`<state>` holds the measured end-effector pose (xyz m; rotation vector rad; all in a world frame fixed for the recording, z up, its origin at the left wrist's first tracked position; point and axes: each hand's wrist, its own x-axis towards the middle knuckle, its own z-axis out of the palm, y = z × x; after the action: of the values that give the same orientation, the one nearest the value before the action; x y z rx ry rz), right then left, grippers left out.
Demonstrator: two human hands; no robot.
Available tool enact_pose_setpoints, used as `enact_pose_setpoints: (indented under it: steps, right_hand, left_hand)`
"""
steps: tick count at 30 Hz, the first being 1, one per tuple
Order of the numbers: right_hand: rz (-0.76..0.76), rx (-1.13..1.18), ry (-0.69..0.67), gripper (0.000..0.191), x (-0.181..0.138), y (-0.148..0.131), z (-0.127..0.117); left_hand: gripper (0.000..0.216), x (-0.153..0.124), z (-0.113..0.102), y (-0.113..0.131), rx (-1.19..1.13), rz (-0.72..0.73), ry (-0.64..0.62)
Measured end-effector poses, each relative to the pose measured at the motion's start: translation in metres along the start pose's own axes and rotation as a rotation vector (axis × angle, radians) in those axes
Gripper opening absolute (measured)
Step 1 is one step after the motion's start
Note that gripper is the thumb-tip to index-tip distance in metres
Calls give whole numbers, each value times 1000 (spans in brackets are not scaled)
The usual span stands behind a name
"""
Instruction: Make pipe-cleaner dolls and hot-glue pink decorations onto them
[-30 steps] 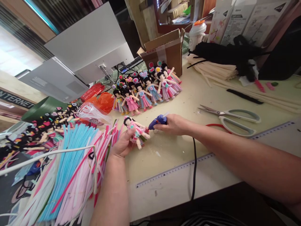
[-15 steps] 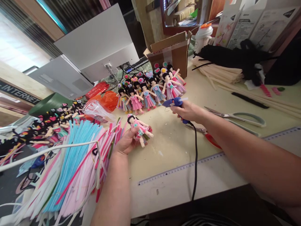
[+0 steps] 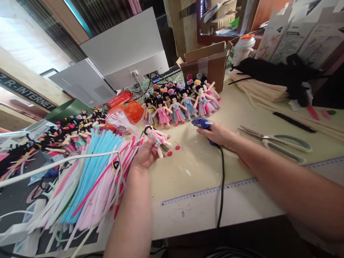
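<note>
My left hand (image 3: 146,154) is closed around a small doll (image 3: 158,140) of fuzzy pipe cleaners, with black hair and a pink dress. Two small red discs (image 3: 177,147) lie on the table just right of the doll. In my right hand (image 3: 215,133) is a blue glue gun (image 3: 202,123), its nozzle pointing left and its black cord (image 3: 221,182) hanging over the table's front edge. Behind both hands stands a group of finished-looking dolls (image 3: 176,109) in colourful skirts.
Pipe cleaners (image 3: 88,179) in blue, pink and white lie in bundles at left. Scissors (image 3: 276,139) rest on the right, partly under my forearm's reach. A ruler (image 3: 193,195) runs along the front edge. Behind the dolls are a cardboard box (image 3: 212,64) and a monitor (image 3: 126,43).
The doll in my left hand has turned and shifted slightly left, and the red discs now show on the table. My right hand still holds the glue gun. The view has shifted.
</note>
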<state>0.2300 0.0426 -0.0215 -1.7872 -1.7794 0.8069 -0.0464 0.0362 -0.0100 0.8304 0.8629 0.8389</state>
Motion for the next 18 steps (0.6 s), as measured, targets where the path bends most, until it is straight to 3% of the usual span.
enact_pose_setpoints:
  steps: [4, 6, 8, 10, 12, 14, 18]
  right_hand:
    - [-79, -81, -90, 28, -5, 7, -26]
    - [-80, -96, -37, 34, -17, 9, -51]
    - [-14, -151, 99, 19, -35, 4, -74]
    - [-86, -71, 17, 22, -53, -9, -84]
    - [-179, 23, -165, 21, -64, -27, -75]
    - [-221, -1, -294, 17, -64, -47, -49]
    - [-188, -138, -319, 19, -41, -67, 12]
  left_hand:
    - [33, -2, 0, 5, -54, 96, 35]
    - [32, -2, 0, 6, -85, 115, 53]
    - [32, -2, 1, 6, -121, 137, 79]
    - [33, -1, 1, 6, -162, 152, 109]
    - [37, 0, 2, 6, -196, 162, 137]
    - [38, 0, 3, 6, -212, 175, 152]
    - [30, 0, 5, 4, -243, 198, 155]
